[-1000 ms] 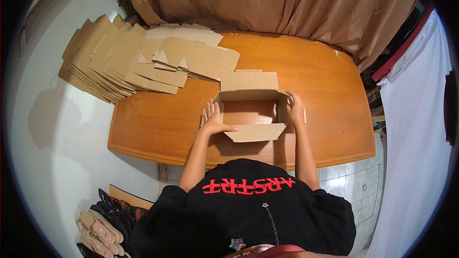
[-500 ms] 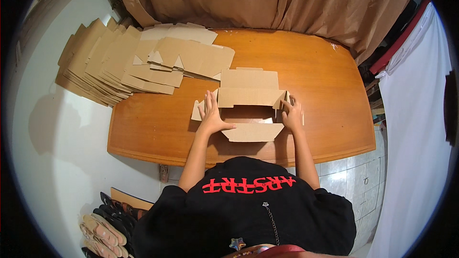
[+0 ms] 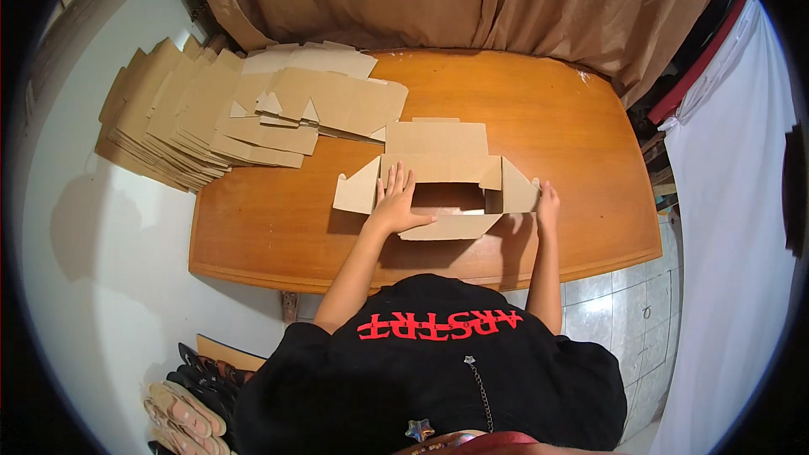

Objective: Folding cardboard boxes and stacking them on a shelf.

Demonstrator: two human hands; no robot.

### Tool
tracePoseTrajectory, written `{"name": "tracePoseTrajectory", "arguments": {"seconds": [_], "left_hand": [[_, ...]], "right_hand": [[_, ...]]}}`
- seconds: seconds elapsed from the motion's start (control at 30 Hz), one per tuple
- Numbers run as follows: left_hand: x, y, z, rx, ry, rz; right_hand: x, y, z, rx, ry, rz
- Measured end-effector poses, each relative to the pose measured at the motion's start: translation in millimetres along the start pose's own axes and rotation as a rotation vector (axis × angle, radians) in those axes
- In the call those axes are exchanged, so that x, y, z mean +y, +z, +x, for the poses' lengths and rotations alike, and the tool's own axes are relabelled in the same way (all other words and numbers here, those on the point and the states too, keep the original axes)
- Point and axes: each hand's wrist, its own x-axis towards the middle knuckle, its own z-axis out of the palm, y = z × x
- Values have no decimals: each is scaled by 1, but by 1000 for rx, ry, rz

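A brown cardboard box stands partly folded on the wooden table, its top open and its flaps spread out. My left hand lies over the box's left side, fingers stretched and apart, the thumb along the near flap. At the right, the fingers of my right hand are closed on the outer edge of the right side flap. The left side flap sticks outward beside my left hand. Through the box's opening, brown tabletop and a small pale patch show.
Stacks of flat cardboard blanks lean and lie at the table's far left, beside the white wall. A brown curtain hangs behind the wooden table. Sandals stand at the lower left, and a white cloth hangs at the right.
The right side flap has swung outward, with my right hand moving right and gripping its edge. My left hand has shifted right over the box's left side.
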Motion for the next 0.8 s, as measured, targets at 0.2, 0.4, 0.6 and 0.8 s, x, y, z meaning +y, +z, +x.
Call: {"name": "tracePoseTrajectory", "arguments": {"seconds": [0.2,0.4,0.6,0.8], "left_hand": [[-2,5,-2,-13,24,-92],[3,0,-5,3,15,-38],[3,6,-6,82,20,-16],[3,7,-7,115,23,41]], "right_hand": [[-11,5,-10,-244,78,331],[-31,55,-20,-230,-216,-92],[-38,89,-31,-162,-458,-526],[-48,96,-50,-189,-454,-795]]}}
